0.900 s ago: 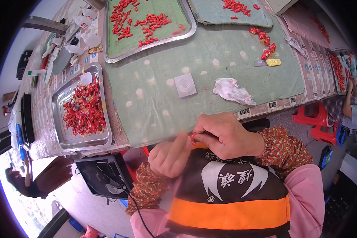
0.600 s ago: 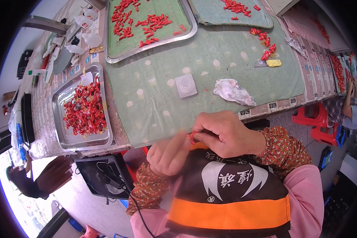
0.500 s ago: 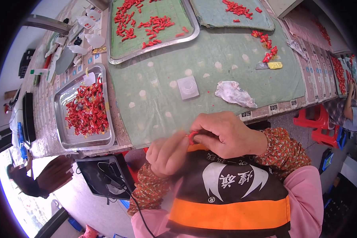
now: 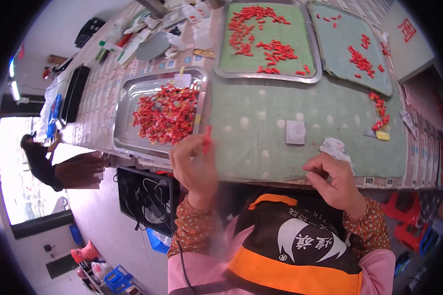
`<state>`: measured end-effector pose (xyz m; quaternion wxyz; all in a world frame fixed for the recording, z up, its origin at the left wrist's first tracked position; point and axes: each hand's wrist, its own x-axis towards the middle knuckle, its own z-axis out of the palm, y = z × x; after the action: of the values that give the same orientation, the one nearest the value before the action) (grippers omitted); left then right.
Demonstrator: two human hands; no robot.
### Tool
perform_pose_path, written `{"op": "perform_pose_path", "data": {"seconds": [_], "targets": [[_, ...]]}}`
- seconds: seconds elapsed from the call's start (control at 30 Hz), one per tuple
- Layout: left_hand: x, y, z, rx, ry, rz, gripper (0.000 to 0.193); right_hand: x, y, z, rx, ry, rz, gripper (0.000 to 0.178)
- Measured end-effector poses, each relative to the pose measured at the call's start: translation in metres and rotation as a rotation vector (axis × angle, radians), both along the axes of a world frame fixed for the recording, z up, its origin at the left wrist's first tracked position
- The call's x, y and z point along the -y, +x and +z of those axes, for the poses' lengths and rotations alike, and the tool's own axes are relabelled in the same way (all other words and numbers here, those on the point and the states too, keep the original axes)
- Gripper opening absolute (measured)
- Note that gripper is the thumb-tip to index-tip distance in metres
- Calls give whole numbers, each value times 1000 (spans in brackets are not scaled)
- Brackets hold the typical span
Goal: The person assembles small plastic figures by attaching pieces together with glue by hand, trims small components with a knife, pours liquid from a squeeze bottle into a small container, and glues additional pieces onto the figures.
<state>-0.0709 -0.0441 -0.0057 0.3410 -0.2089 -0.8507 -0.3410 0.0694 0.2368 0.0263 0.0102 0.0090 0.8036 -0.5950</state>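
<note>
My left hand (image 4: 192,162), blurred by motion, pinches a small red piece (image 4: 207,140) beside the right rim of a metal tray (image 4: 125,115). A heap of small red and yellow pieces (image 4: 165,110) lies in that tray. Over the front edge of the green cloth (image 4: 251,152) is my right hand (image 4: 333,183), its fingers curled and thumb drawn in. Whether anything sits between those fingertips cannot be made out. Just behind it lies a crumpled white cloth (image 4: 335,146). A small pale square block (image 4: 295,132) with a round top stands to its left.
Farther back, a green-lined metal tray (image 4: 270,77) and a flat green board (image 4: 349,39) carry many red pieces. Red clusters (image 4: 379,105) and a yellow block (image 4: 382,135) lie at right. White bottles (image 4: 202,37) stand far left. Another person (image 4: 42,157) is at the left.
My hands, together before, are now apart. The left has carried a red piece to the tray; the right has moved right. The view has shifted, so the table sits farther right.
</note>
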Motion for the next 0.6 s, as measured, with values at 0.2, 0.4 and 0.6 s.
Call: {"op": "perform_pose_path", "data": {"seconds": [0.2,0.4,0.6], "targets": [[48,-48,17,188,-20,336,30,-5,2,-6,49,-31,-22,8],[84,-87,10,254,-66,466,29,-5,1,-7,39,-24,-4,8],[81,-90,7,309,-131,475,31,-11,1,-6,46,-40,-17,8]]}}
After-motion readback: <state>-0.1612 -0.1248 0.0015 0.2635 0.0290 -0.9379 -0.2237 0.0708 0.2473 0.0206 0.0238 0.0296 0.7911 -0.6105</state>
